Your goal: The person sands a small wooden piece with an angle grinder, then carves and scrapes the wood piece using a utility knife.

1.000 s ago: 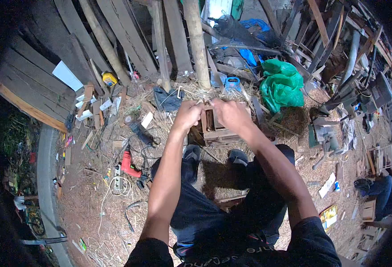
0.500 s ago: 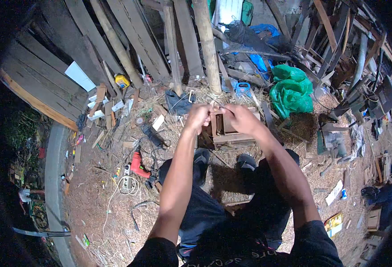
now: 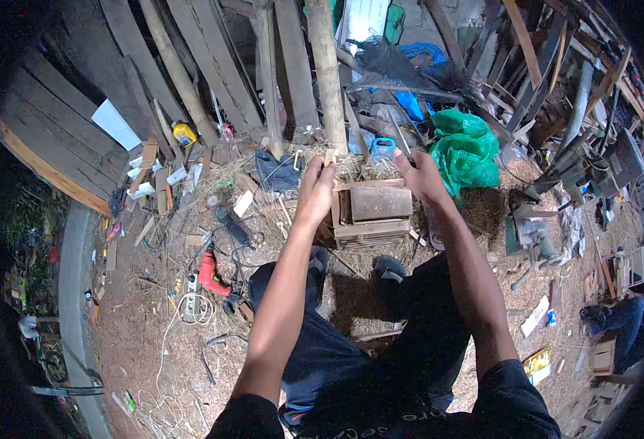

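Note:
My left hand [image 3: 316, 187] is closed on a small pale wood piece [image 3: 330, 156], which sticks up past the thumb and fingers. To the right, my right hand [image 3: 423, 178] grips a knife [image 3: 401, 137] by its dark handle. The narrow blade points up and away from me, apart from the wood piece. Below and between both hands stands a small wooden box-like structure [image 3: 380, 204] with a brown top panel and slatted front, just beyond my feet.
A red power drill [image 3: 211, 276] and a power strip [image 3: 191, 298] with a coiled white cord lie at left. A green plastic bag [image 3: 466, 157] sits at right. Boards and a bamboo pole [image 3: 328, 80] lean at the back. Another person's leg [image 3: 624, 322] shows far right.
My hands were together over the wooden structure and are now apart. The right hand has moved right with the knife, whose blade now shows plainly. The view has shifted slightly.

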`<control>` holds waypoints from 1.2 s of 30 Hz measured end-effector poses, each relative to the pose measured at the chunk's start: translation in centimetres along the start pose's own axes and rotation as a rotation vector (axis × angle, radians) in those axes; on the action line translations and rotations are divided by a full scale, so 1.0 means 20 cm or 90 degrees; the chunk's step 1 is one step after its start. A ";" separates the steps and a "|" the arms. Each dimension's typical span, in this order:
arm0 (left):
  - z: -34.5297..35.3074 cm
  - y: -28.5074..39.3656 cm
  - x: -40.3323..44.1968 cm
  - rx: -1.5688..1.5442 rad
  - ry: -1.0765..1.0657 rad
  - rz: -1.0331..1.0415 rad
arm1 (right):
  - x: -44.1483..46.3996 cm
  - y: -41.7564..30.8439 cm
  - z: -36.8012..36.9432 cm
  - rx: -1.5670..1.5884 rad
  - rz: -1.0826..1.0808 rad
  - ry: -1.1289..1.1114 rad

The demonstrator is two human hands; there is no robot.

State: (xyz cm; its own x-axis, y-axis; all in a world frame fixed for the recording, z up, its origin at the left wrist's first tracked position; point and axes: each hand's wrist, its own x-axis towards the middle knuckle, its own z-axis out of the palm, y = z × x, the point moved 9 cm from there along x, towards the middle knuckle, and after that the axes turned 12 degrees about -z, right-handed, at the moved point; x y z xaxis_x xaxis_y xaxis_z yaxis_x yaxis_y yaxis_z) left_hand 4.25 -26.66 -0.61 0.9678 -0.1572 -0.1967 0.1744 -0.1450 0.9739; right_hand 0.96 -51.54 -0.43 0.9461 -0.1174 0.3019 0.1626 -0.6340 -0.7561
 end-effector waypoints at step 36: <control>0.01 0.09 -0.09 -0.296 -0.105 -0.044 | -0.15 -0.59 0.22 -0.018 -0.311 -0.094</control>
State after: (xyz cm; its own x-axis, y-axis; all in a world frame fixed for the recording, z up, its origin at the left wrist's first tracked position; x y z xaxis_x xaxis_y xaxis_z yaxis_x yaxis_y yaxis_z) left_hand 2.77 -26.81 1.55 0.9159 -0.3209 -0.2411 0.3359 0.2841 0.8980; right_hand -2.54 -40.46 5.05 0.7913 0.3063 0.5292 0.5902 -0.6087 -0.5302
